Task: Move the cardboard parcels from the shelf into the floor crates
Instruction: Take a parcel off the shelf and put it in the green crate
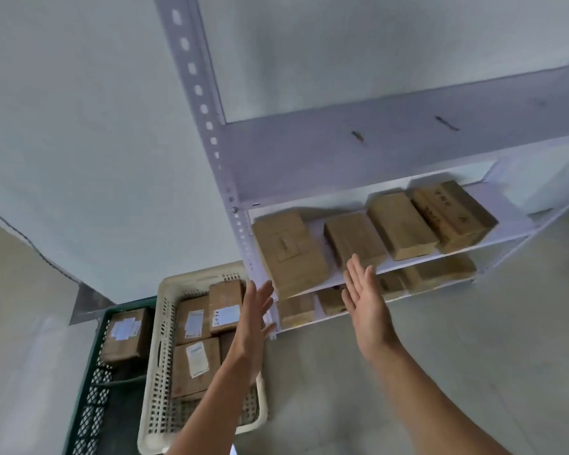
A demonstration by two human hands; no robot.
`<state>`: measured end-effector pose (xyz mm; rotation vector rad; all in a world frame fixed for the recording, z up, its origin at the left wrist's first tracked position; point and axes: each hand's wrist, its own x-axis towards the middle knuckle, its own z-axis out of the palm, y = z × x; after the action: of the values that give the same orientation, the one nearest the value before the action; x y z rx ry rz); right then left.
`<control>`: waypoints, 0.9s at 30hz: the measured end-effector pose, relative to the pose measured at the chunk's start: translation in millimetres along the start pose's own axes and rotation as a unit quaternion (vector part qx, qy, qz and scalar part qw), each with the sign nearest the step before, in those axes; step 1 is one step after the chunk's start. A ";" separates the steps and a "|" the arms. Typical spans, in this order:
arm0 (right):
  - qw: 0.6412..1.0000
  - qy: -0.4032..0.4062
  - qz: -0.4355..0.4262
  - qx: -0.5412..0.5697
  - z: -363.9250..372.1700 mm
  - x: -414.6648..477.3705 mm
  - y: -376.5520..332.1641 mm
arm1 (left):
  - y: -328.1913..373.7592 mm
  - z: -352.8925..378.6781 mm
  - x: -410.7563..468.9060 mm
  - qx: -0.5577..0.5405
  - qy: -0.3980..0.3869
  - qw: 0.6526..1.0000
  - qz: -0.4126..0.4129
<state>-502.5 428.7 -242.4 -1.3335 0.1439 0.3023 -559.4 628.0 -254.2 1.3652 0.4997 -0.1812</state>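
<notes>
Several brown cardboard parcels lie on the white shelf board (513,221). The leftmost large parcel (288,252) juts over the board's front edge. My left hand (253,318) and my right hand (365,297) are both raised with straight fingers, palms facing each other, either side of that parcel's front end and just short of it. Neither hand holds anything. Beside the large parcel sits a smaller parcel (353,239), then two more parcels (401,224). A cream floor crate (160,336) holds several labelled parcels. A green floor crate (89,382) holds one parcel (125,333).
A grey perforated shelf upright (207,126) rises beside my left hand. A lower shelf holds more parcels (437,272). An upper shelf board (408,126) spans above. White wall fills the left; pale floor lies to the right of the crates.
</notes>
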 end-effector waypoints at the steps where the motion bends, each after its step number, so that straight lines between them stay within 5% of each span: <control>1: 1.000 0.005 -0.002 0.000 -18.2 -4.4 -7.3 | 0.1 16.3 -1.7 -0.007 -0.001 1.000 0.000; 13: 0.995 0.093 -0.031 0.034 -212.1 -28.9 -84.0 | 16.7 223.9 11.2 0.024 -0.103 0.994 -0.001; 27: 0.982 0.190 0.010 -0.016 -392.5 91.9 -141.5 | 27.0 404.2 154.6 0.014 -0.144 0.987 -0.071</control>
<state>-345.7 31.5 -227.4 -1.4127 0.4755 0.0633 -316.6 268.8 -250.4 1.3034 0.3526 -0.4967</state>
